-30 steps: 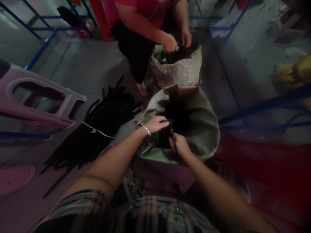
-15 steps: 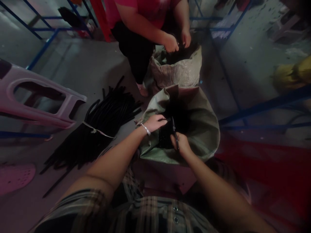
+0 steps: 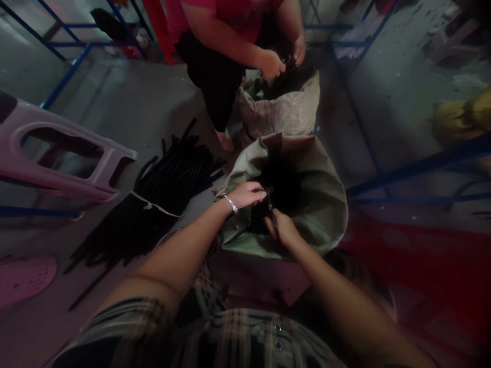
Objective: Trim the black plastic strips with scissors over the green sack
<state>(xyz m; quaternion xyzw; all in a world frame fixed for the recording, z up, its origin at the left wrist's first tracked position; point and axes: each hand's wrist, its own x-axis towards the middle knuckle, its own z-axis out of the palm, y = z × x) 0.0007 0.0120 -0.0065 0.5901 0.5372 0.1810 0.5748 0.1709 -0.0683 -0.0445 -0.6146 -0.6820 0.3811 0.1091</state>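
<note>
**A:** What's on the far left?

**B:** At nine o'clock, a pink plastic stool (image 3: 65, 176) lies on its side, with a pink perforated clog (image 3: 25, 281) at eight o'clock. Just right of them is a bundle of black strips (image 3: 169, 189) on the floor, bound with a pale tie (image 3: 153, 206).

**A:** And the hands?

**B:** The left hand (image 3: 245, 195), wearing a silver bangle (image 3: 230, 203), is stretched out on dark strips (image 3: 261, 212) in a green woven sack (image 3: 322, 204). I can't tell whether it's gripping them. The right hand (image 3: 284, 230) is closed around a thin dark object (image 3: 273, 217), too dark to identify, just beside the left fingertips.

**A:** Anyone else?

**B:** At twelve o'clock, a co-worker (image 3: 218, 30) in a pink shirt has both hands (image 3: 270, 64) closed on dark strands above a second woven sack (image 3: 278, 110).

**A:** Further right?

**B:** A blue metal frame (image 3: 422, 171) runs past three o'clock, near a yellow bag (image 3: 458, 117). Red cloth (image 3: 414, 266) lies at four o'clock.
</note>
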